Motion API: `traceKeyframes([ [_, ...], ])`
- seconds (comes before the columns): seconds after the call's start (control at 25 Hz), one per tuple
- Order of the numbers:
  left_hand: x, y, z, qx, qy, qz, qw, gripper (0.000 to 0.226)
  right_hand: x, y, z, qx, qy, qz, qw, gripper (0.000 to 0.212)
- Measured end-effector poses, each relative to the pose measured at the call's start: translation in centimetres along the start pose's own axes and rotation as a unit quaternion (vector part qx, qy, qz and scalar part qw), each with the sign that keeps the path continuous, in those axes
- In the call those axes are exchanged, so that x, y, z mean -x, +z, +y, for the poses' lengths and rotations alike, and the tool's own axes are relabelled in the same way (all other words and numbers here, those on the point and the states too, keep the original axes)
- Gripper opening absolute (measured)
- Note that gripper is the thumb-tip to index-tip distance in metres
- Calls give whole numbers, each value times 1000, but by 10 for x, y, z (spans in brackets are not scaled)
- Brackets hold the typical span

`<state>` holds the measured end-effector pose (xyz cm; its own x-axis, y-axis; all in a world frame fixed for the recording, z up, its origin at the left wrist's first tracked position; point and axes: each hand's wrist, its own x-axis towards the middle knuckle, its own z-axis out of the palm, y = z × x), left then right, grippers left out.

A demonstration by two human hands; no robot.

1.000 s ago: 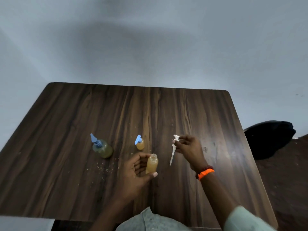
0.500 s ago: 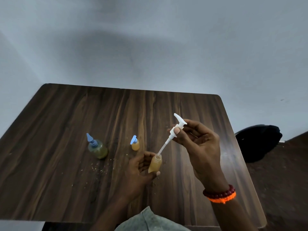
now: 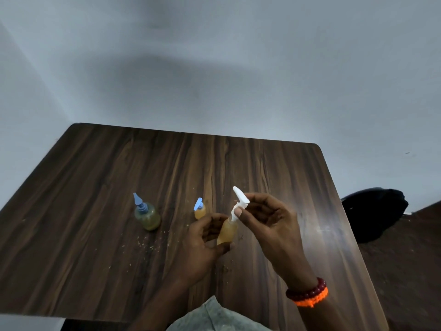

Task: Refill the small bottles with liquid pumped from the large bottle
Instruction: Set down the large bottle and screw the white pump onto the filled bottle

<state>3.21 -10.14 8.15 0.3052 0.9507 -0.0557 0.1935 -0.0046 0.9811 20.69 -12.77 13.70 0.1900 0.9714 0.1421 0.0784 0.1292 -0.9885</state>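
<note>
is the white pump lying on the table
No, the right hand holds the white pump at the mouth of the bottle gripped by the left hand.

The person's right wrist wears a dark red beaded bracelet (image 3: 307,290) beside a bright orange braided band (image 3: 313,299), both forearms are bare, and a pale grey speckled garment (image 3: 214,317) shows at the bottom edge.
</note>
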Motion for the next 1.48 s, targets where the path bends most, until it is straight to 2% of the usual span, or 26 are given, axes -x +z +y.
traceKeyframes([
  [0.16,-3,-6,2,5,14,-1,1000,53,4,6,5,15,15,-14,1000,29],
  [0.36,-5,-9,0,8,19,-3,1000,49,1,9,6,94,25,-9,995,22],
  [0.64,-6,-13,-1,11,19,-12,1000,46,0,14,6,169,9,-5,986,32],
  [0.8,-7,-16,1,19,20,-8,1000,50,0,11,7,156,36,-47,986,28],
  [0.88,-6,-17,2,16,22,-7,1000,50,1,11,9,158,31,-41,986,27],
  [1.0,-6,-16,4,7,23,-5,1000,50,3,15,11,164,40,-6,986,38],
  [1.12,-6,-15,4,-1,24,-11,1000,48,4,16,12,160,50,-12,986,45],
  [1.32,-6,-15,6,12,25,-14,1000,47,-1,15,13,139,43,-14,989,29],
  [1.48,-5,-15,7,11,32,-16,999,45,0,17,13,177,28,-18,984,46],
])
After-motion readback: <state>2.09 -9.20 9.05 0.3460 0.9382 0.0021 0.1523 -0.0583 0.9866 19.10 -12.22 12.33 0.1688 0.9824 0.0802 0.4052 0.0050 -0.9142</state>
